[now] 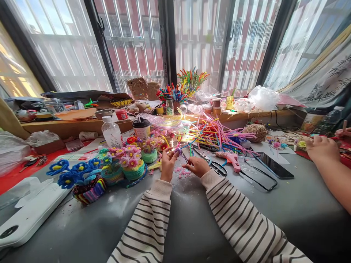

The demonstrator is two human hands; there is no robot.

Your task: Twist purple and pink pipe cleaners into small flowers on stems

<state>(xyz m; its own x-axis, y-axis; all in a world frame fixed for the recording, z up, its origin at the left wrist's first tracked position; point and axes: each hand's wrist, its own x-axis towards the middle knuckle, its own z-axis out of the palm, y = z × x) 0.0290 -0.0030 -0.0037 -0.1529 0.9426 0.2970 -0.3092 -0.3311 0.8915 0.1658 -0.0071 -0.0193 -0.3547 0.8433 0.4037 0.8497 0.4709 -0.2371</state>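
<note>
1. Left hand (167, 164): fingers closed in a pinch; a small purple fuzzy piece (179, 151) is held at the fingertips, raised over the grey table (189, 226).
2. Right hand (199, 167): fingers curled closed around a slim metal tool (185, 157); its tip points at the purple piece; whether it is scissors or tweezers cannot be told, nor whether tip and piece touch.
3. Step in hand: judged to be fine trimming or shaping of the purple piece; pink clippings (183, 172) lie on the table just below the 2 hands, which supports trimming.
4. Next move: appears to call for a steady left pinch and small, controlled strokes of the tool, its tip kept clear of the left fingertips.
5. Surroundings: black-handled scissors (219, 168) and a pink glue gun (232, 160) lie to the right of the right hand; loose fuzzy stems (219, 137) are heaped beyond; potted pink flowers (131, 157) and blue flowers (80, 168) stand to the left.
6. Other person: 1 forearm and hand (323, 150) at far right, well apart from this work.
</note>
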